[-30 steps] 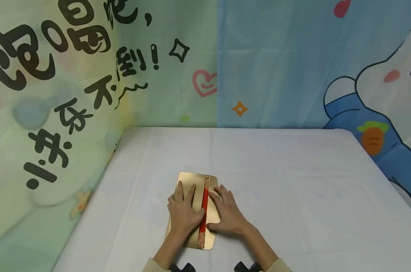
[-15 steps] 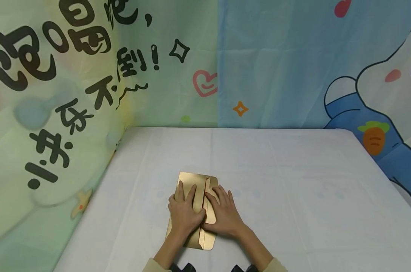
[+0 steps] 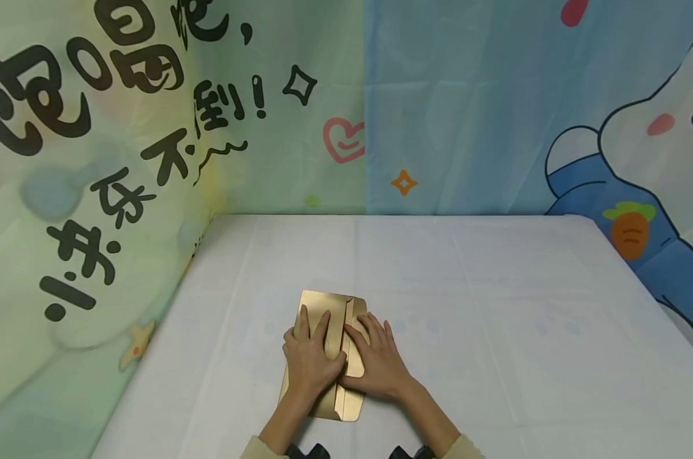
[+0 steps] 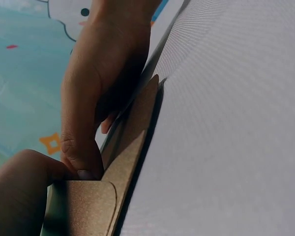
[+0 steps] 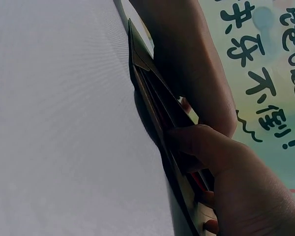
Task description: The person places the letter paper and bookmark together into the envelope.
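Note:
A gold paper envelope (image 3: 326, 301) lies lengthwise on the white cloth, with a narrow lengthwise strip along its right part. My left hand (image 3: 312, 358) rests flat on its left part, fingers spread, thumb at the seam. My right hand (image 3: 382, 364) presses the strip, its index finger and thumb tips meeting the seam. Both thumbs come close together there in the left wrist view, above the gold paper (image 4: 92, 209). A thin line of red lining (image 5: 198, 180) shows between the layers in the right wrist view.
A white cloth (image 3: 495, 319) covers the table. Printed curtains (image 3: 466, 115) stand behind it and along the left, with large characters and a cartoon animal. Black wrist mounts (image 3: 308, 452) show at the bottom edge.
The red strip seen a second ago between the gold parts is now covered. My right fingers and thumb moved slightly left with the gold strip; my left hand stayed put.

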The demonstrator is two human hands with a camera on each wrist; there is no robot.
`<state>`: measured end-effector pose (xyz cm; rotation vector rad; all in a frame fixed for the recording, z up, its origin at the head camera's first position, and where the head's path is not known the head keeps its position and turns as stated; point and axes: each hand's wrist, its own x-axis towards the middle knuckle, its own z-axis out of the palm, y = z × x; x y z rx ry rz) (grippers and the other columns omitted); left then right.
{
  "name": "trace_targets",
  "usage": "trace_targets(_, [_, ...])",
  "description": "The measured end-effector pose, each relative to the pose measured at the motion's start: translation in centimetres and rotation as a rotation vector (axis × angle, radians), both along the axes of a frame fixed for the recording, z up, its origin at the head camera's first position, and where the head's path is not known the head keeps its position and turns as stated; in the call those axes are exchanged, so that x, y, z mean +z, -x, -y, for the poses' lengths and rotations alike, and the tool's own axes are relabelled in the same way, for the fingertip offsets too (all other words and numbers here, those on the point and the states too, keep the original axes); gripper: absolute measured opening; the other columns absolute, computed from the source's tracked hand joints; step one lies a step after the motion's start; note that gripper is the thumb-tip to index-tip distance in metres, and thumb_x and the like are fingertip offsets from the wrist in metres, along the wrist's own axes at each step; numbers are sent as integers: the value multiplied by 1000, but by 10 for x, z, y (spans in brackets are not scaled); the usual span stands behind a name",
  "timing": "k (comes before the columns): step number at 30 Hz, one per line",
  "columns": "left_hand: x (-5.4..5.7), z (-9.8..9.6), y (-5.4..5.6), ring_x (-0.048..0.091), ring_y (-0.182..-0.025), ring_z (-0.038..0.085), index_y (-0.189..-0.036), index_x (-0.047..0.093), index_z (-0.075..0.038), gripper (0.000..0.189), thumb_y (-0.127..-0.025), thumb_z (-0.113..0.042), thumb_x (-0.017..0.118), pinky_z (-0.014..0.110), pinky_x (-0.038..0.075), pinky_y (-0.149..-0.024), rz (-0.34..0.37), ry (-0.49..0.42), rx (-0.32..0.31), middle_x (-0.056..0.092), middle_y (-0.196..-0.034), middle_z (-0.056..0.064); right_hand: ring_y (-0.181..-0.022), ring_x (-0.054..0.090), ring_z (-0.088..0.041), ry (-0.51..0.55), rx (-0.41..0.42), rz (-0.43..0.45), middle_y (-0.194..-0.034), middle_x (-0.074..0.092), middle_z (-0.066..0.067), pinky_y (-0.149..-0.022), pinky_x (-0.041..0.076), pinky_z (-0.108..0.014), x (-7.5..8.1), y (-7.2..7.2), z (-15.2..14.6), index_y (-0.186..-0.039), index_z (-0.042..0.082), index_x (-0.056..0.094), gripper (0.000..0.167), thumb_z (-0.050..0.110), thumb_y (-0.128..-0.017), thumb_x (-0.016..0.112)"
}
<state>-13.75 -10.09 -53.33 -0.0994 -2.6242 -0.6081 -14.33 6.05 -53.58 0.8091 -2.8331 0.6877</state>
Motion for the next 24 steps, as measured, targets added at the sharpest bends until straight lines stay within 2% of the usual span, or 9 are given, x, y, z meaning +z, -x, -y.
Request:
trace_targets(17, [0, 0, -1, 43, -98, 46, -125, 59, -15, 70, -59, -34, 71, 54, 38, -71, -8, -19, -2, 35, -139, 26, -134, 20, -37, 26, 27, -50, -140, 32, -20, -103, 12, -58, -1, 0, -2, -138, 10, 42, 88, 58, -67, 64])
trace_targets(24, [-2, 0, 0, 45, -100, 46, -123, 60, -15, 68, -60, -37, 71, 55, 39, -73, -50, -12, -10, 37, -139, 24, -134, 20, -37, 62, 92, 4, -143, 28, -21, -103, 13, -57, 6, -1, -11, -139, 2, 38, 92, 56, -71, 65])
